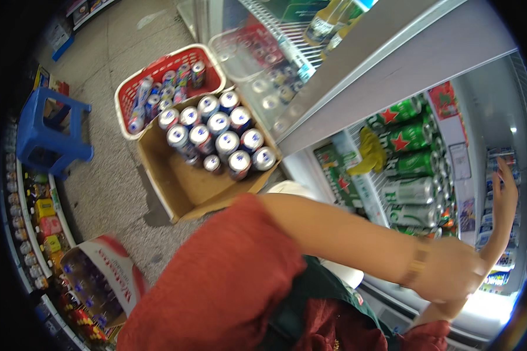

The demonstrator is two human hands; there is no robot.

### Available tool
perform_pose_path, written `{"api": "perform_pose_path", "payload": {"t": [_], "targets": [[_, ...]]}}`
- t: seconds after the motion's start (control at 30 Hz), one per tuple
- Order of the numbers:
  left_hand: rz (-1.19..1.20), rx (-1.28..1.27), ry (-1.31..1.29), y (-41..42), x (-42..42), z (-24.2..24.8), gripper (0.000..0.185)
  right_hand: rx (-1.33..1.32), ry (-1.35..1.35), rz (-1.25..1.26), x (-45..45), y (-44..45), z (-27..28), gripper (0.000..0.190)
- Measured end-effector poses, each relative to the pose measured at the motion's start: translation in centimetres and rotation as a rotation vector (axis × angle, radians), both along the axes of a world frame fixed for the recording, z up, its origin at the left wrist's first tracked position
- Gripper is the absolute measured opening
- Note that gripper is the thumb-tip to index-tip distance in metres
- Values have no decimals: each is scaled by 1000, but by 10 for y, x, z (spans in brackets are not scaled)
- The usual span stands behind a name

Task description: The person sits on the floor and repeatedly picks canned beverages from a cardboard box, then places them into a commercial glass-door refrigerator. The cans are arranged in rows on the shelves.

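My left hand (448, 270), with a band on its wrist, lies over my right forearm; blur hides how its fingers close. My right hand (505, 188) is raised inside the fridge at the far right, fingers extended and holding nothing visible. Beside it, green beer cans (406, 140) and pale silver-green cans (408, 191) lie on their sides on a fridge shelf. A yellow glove (371, 153) hangs over the shelf's front edge. On the floor, an open cardboard box (156, 180) holds upright drink cans (219, 123). Touching its far side is a red and white plastic basket (125, 98) of mixed cans.
A fridge door (360, 87) frame slants across the upper right, with bottles (323, 24) on a wire shelf behind glass. A blue plastic stool (48, 127) stands at left. Below it are an open carton of bottles (123, 281) and shelves of drinks (48, 219).
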State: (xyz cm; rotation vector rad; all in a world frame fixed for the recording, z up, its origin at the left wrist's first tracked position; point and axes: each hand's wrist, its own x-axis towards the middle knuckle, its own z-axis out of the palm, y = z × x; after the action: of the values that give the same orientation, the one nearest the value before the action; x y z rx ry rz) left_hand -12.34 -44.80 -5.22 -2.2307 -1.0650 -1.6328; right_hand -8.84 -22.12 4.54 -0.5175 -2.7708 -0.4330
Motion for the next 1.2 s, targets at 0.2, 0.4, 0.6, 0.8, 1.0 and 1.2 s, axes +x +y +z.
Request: {"api": "perform_pose_path", "payload": {"t": [0.2,0.4,0.6,0.8,1.0,1.2], "targets": [[805,-903,-743,-175,-82,-244,26,-576,127,395,50,-193,-161,25],[1727,-693,-902,-321,-137,-367,78,-894,-204,567,-25,-274,-278,18],[1595,-783,-1018,-317,-183,-411,93,-937,-477,611,-73,-313,-316,20],[1707,-687,-1044,-309,-192,-418,81,-959,-548,567,-77,-314,-326,18],[1599,-427,-1075,-339,-169,-406,73,-945,-532,624,-72,-307,-339,19],[1036,-331,-1164,-386,-120,-286,80,-1019,-419,742,-64,-325,-315,29]]}}
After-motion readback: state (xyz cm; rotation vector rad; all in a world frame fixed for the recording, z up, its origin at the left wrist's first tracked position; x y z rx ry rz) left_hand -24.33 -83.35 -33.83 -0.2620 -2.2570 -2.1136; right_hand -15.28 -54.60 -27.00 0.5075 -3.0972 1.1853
